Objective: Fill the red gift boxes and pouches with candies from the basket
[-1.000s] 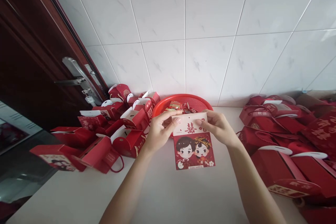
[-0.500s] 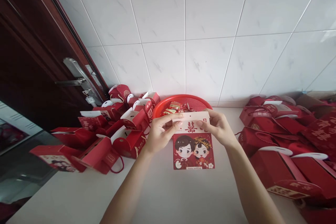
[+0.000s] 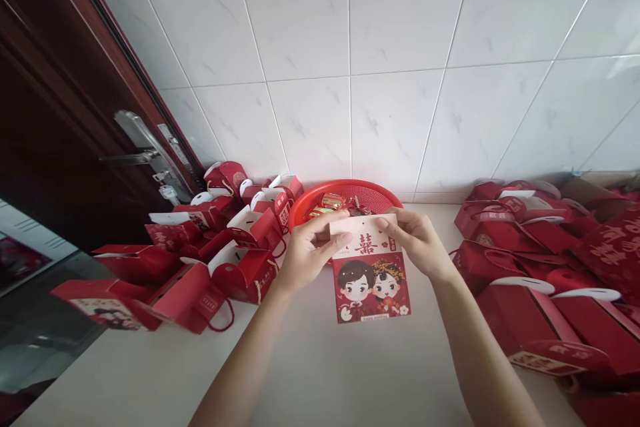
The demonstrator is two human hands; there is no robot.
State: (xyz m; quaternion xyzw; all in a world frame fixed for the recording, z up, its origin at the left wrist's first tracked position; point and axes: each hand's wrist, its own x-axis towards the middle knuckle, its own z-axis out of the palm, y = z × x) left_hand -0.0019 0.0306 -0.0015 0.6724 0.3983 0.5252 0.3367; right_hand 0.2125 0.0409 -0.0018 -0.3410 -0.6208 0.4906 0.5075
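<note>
Upright in front of me is a flat paper gift bag [image 3: 374, 288], white on top and red below, with two cartoon figures and small "happy wedding" lettering. My left hand [image 3: 311, 252] pinches its upper left edge between thumb and fingers. At the upper right corner, my right hand [image 3: 417, 243] grips it the same way, thumb across the printed front. Behind the bag sits a red plastic basket [image 3: 373, 188] holding wrapped sweets [image 3: 332, 201], partly hidden by the hands and bag.
Red gift boxes [image 3: 245, 273], several with raised lids, crowd the left of the white table [image 3: 300, 373]. More red boxes [image 3: 530, 320] are packed along the right. A tiled wall [image 3: 395, 127] rises behind. At the left is a dark door [image 3: 55, 100] with a metal handle.
The bag has tilted slightly, its lower edge swinging a little to the right. My right thumb has shifted up towards the top edge. Both hands keep their hold.
</note>
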